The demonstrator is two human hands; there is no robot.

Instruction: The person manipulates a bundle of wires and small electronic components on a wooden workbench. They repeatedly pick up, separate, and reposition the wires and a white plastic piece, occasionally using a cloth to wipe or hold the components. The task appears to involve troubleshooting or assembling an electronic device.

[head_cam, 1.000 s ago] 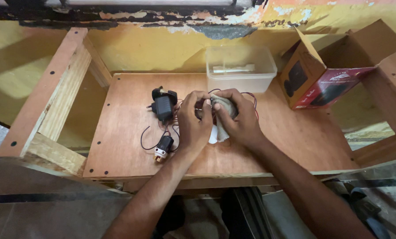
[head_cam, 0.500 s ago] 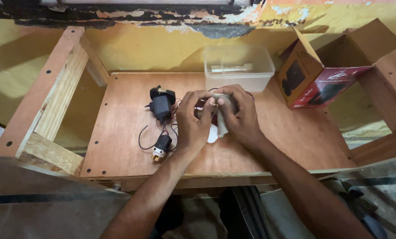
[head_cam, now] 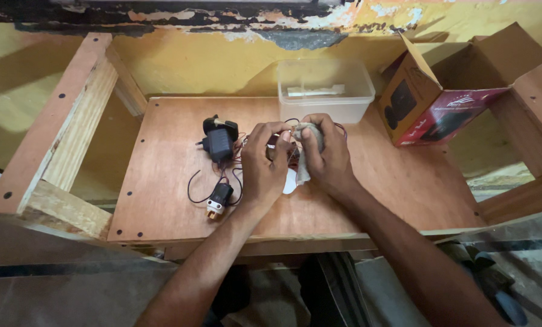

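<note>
Wooden bench (head_cam: 162,145): right grip (head_cam: 325,157) around cloth (head_cam: 304,151)

Both hands meet over the middle of the wooden worktop (head_cam: 162,200). The right hand (head_cam: 327,158) presses a crumpled grey cloth (head_cam: 305,151) against a small dark part, and the left hand (head_cam: 265,163) holds this part from the other side; the part itself is mostly hidden. Thin red and black wires (head_cam: 341,128) run out from between the hands. Just to the left lies a black plug adapter (head_cam: 220,143), and nearer the front edge a small black connector (head_cam: 218,197) with an orange tip. Behind the hands stands a clear plastic container (head_cam: 325,89). On the right sits an open cardboard box (head_cam: 440,97).
</note>
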